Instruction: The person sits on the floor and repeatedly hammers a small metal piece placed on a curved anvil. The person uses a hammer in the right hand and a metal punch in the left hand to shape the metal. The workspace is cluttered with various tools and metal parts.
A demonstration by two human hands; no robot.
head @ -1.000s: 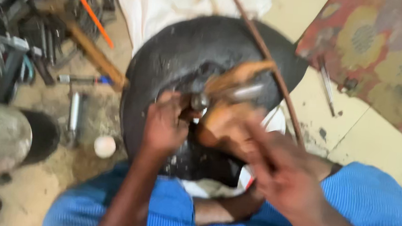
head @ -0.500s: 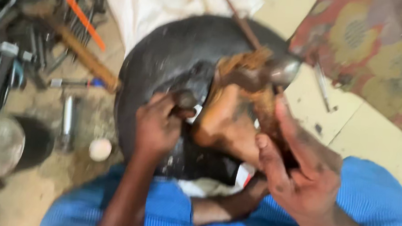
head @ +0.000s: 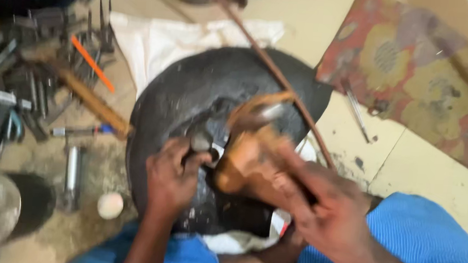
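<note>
Left hand [head: 172, 179]: centre of frame, fingers curled tight round a small metal punch-like tool [head: 200, 141], its grey tip showing above the knuckles.
Right hand [head: 330, 211]: lower right of centre, closed round the wooden handle of a hammer [head: 249, 149]; blurred, so exact finger placement not readable.
Hammer: wooden, orange-brown, head blurred at centre frame just right of the metal tool; touching it or not, cannot tell.
Work surface: large round black slab [head: 193, 89] on the floor, filling the middle of the frame, both hands over its lower half.
Small part under the tool: pale and dark patch just below the hammer; kind not discernible.
Rod: thin rusty rod [head: 267, 62] slanting from top centre down to the right across the slab's edge.
Cloth: white sheet [head: 163, 39] under the slab's upper left edge.
Tool pile: dark metal tools [head: 14, 92] at left of frame, with a wooden-handled tool [head: 89, 100] and an orange stick [head: 92, 62] among them.
Lower left: small white ball [head: 110, 205] on the dusty floor, near a metal cylinder [head: 72, 171].
Upper right: patterned red and yellow mat [head: 427, 74] on pale floor tiles.
Clothing: blue garment [head: 431, 247] along the bottom edge.
</note>
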